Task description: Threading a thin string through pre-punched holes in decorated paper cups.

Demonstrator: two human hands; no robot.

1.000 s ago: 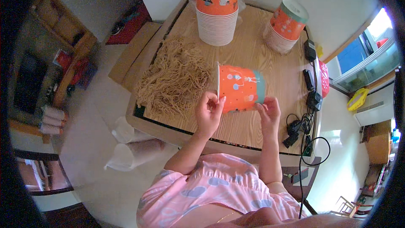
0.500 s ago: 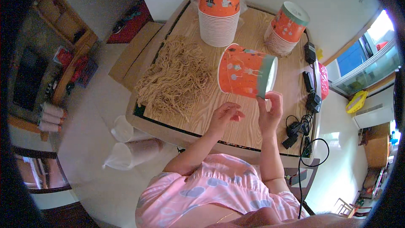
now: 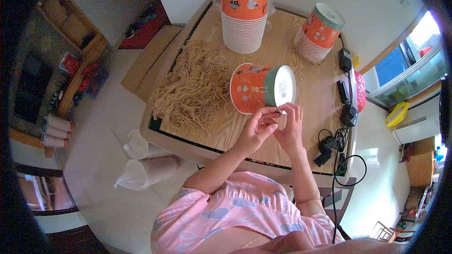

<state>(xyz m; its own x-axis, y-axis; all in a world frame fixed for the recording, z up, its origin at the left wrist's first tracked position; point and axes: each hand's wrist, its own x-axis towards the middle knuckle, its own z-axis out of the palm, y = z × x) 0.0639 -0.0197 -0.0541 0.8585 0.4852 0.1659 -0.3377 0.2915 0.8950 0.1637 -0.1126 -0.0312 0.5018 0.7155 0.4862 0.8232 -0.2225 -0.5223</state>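
An orange and green paper bucket (image 3: 249, 84) lies on its side above the wooden table, its white base turned to the right. My right hand (image 3: 290, 127) has its fingers curled at the lower edge of that base, gripping the bucket there. Close beside it, my left hand (image 3: 256, 128) pinches what looks like a thin strand of twine (image 3: 257, 99), which runs up across the bucket's printed side. The fingertips of both hands nearly meet, and the exact contact between them is partly hidden. Left of the bucket spreads a loose heap of tan twine (image 3: 193, 89).
A tall stack of upturned paper buckets (image 3: 244, 14) stands behind, with a shorter stack (image 3: 320, 33) at the back right. Black power adapters and cables (image 3: 336, 143) line the table's right edge. Plastic-wrapped rolls (image 3: 148, 171) lie on the floor at left.
The bucket has come down and left, its base turning more into view. My left hand has moved right and up to meet my right hand at the base edge.
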